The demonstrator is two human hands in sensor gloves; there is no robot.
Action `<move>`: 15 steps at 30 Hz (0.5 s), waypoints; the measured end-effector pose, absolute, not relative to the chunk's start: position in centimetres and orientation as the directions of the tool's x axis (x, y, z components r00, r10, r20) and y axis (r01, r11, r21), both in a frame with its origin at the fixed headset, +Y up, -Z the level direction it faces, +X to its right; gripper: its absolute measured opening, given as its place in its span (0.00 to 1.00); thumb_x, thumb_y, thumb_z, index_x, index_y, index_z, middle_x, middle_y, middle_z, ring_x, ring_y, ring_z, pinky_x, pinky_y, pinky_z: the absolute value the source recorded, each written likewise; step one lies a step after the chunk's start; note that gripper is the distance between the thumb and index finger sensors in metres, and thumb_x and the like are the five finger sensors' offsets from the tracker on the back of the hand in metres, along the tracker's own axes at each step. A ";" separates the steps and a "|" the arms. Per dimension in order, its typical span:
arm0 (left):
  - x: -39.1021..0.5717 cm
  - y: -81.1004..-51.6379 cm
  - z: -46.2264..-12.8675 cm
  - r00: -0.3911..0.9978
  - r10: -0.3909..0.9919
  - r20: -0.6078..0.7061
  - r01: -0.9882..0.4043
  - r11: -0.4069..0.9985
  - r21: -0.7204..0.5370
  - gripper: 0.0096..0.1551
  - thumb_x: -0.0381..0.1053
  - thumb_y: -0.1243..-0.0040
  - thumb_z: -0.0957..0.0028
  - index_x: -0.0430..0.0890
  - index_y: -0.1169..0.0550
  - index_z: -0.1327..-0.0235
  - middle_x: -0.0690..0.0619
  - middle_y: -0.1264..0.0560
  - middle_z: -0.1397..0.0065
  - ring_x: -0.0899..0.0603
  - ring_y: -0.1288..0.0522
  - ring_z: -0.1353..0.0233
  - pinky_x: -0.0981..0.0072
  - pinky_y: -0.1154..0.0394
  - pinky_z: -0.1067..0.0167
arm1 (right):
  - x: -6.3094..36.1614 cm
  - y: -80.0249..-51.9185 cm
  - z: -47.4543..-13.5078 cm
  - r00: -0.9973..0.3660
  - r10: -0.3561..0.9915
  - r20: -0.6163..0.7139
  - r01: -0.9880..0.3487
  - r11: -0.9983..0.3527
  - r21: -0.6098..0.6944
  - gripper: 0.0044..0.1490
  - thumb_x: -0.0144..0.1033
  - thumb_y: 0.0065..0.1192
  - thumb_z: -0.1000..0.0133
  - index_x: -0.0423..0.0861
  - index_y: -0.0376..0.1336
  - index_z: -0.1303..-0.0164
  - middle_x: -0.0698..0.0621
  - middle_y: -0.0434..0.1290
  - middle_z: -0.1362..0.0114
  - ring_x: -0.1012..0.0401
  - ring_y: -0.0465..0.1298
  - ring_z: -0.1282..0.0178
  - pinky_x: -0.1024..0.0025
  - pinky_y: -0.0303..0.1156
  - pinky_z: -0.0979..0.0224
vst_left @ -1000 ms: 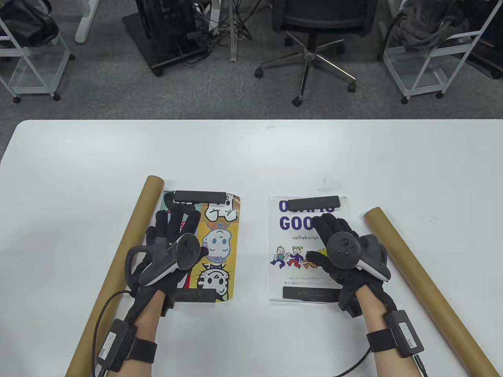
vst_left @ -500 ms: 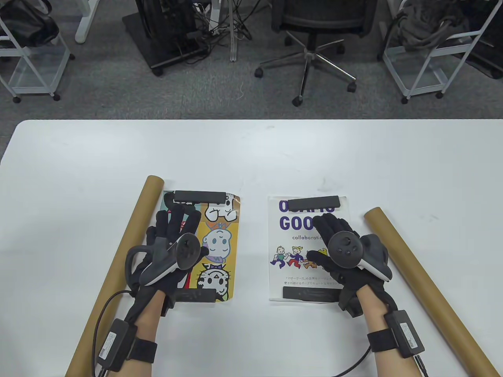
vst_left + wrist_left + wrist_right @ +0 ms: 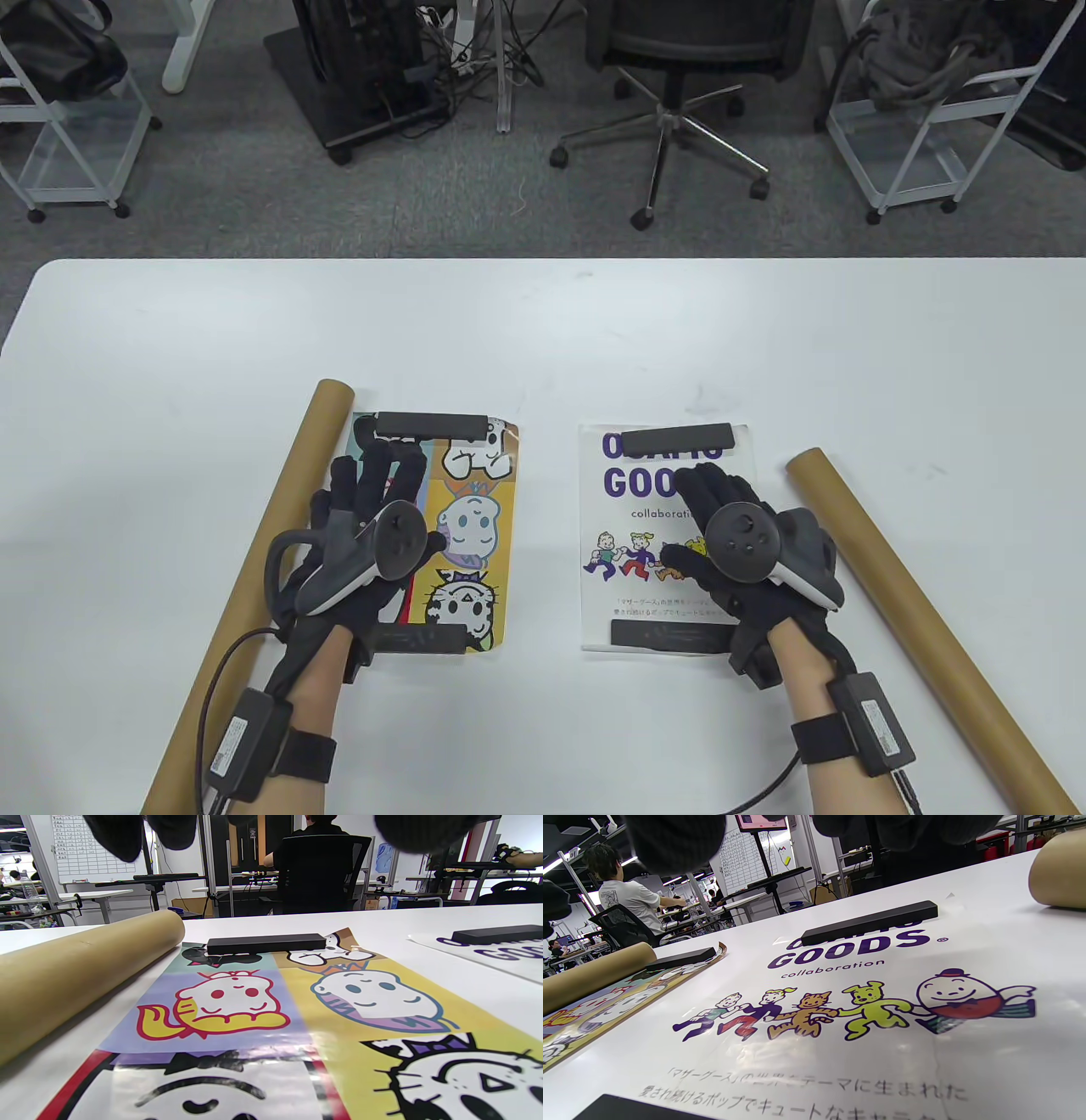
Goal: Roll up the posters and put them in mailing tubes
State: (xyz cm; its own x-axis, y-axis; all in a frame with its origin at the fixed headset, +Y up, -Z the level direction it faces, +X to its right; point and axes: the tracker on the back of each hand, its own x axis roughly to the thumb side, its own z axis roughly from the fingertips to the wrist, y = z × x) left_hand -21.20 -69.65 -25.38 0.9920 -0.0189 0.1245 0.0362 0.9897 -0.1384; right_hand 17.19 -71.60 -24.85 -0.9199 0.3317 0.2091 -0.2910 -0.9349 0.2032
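Note:
A colourful cartoon poster (image 3: 475, 526) lies flat on the white table (image 3: 543, 340), with a black bar weight at its far edge (image 3: 431, 424) and another at its near edge (image 3: 420, 638). My left hand (image 3: 373, 484) is over its left half with the fingers spread, holding nothing. A white "GOODS" poster (image 3: 628, 526) lies to the right, with bars at its far edge (image 3: 677, 439) and near edge (image 3: 662, 634). My right hand (image 3: 708, 501) is open over its right half. One cardboard tube (image 3: 254, 552) lies left of the posters and another (image 3: 916, 611) lies right.
The left wrist view shows the left tube (image 3: 76, 971) close beside the cartoon poster (image 3: 339, 1005). The right wrist view shows the right tube's end (image 3: 1058, 874) beyond the white poster (image 3: 865, 1005). An office chair (image 3: 679, 85) and carts stand past the table's far edge.
My left hand has shifted slightly to the left. My right hand has barely moved. The posters, bars and tubes lie as before.

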 end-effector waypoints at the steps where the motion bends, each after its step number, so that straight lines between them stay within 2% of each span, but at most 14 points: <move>1: -21.3 -69.6 -25.4 0.993 -0.007 0.118 0.023 0.990 -0.138 0.53 0.72 0.57 0.45 0.60 0.63 0.14 0.47 0.60 0.05 0.27 0.51 0.10 0.31 0.44 0.17 | 17.2 -71.6 -24.8 -0.919 0.334 0.210 -0.293 -0.934 0.203 0.55 0.52 0.55 0.45 0.44 0.36 0.16 0.34 0.41 0.11 0.27 0.49 0.17 0.24 0.50 0.25; 6: -22.8 -69.3 -25.7 0.998 -0.008 0.069 0.018 0.989 -0.148 0.54 0.73 0.57 0.45 0.60 0.63 0.14 0.45 0.60 0.05 0.26 0.50 0.10 0.31 0.44 0.17 | 17.1 -71.7 -24.9 -0.919 0.331 0.213 -0.287 -0.934 0.210 0.55 0.52 0.55 0.45 0.44 0.37 0.16 0.34 0.41 0.11 0.27 0.49 0.17 0.24 0.50 0.25; 9: -24.3 -69.2 -25.8 0.997 0.075 0.000 -0.074 0.981 -0.177 0.54 0.73 0.56 0.45 0.59 0.63 0.13 0.44 0.59 0.05 0.25 0.51 0.10 0.29 0.45 0.18 | 17.1 -71.7 -24.8 -0.922 0.326 0.208 -0.284 -0.936 0.209 0.55 0.52 0.55 0.45 0.44 0.36 0.16 0.33 0.41 0.11 0.27 0.49 0.17 0.24 0.50 0.25; 15: -27.4 -69.5 -26.0 0.987 0.024 -0.157 -0.053 0.982 -0.182 0.56 0.74 0.57 0.45 0.58 0.64 0.13 0.42 0.61 0.05 0.24 0.52 0.10 0.28 0.46 0.18 | 17.1 -71.8 -24.9 -0.922 0.331 0.199 -0.286 -0.931 0.225 0.55 0.52 0.55 0.45 0.44 0.37 0.16 0.33 0.41 0.11 0.27 0.49 0.17 0.24 0.50 0.25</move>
State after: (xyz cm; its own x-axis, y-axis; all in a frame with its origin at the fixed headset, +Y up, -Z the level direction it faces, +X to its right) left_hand -27.39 -69.48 -26.04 0.9873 0.0238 -0.1572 -0.0526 0.9820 -0.1816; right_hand 17.09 -71.83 -24.86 -0.9224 0.3312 0.1988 -0.2860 -0.9315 0.2250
